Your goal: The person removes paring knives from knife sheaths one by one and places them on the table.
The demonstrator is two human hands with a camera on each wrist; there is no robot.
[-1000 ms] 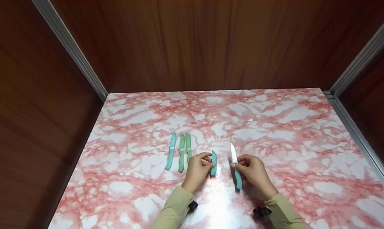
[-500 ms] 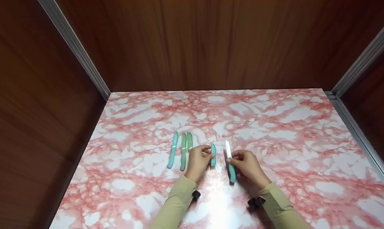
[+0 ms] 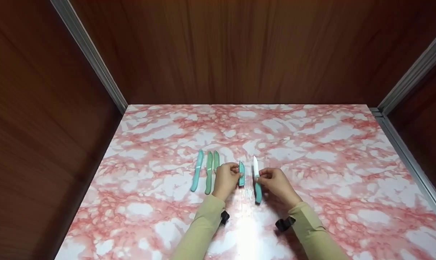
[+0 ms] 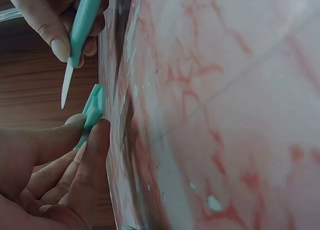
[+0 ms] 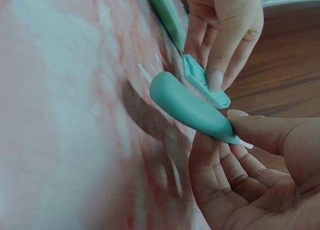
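Between thumb and fingers my left hand (image 3: 226, 179) pinches a small teal knife sheath (image 3: 242, 174), whose hollow end shows in the left wrist view. My right hand (image 3: 277, 182) grips a knife with a teal handle (image 3: 258, 193) near the base of its white blade (image 3: 256, 166), the tip pointing away from me. Sheath and blade are apart, side by side just above the table. In the right wrist view the curved knife handle (image 5: 192, 107) stands out from the right fingers, with the sheath (image 5: 202, 82) beyond it.
Left of my left hand lie a light blue sheathed knife (image 3: 197, 171) and two green ones, the nearer green knife (image 3: 208, 173) and another green knife (image 3: 216, 159) partly behind the hand. The red-and-white marbled table (image 3: 149, 213) meets a dark wood panel (image 3: 239, 54) at the back.
My right hand has carried the knife left and slightly forward, narrowing the gap to the sheath. My left hand has shifted slightly forward with the sheath. The view has shifted a little.
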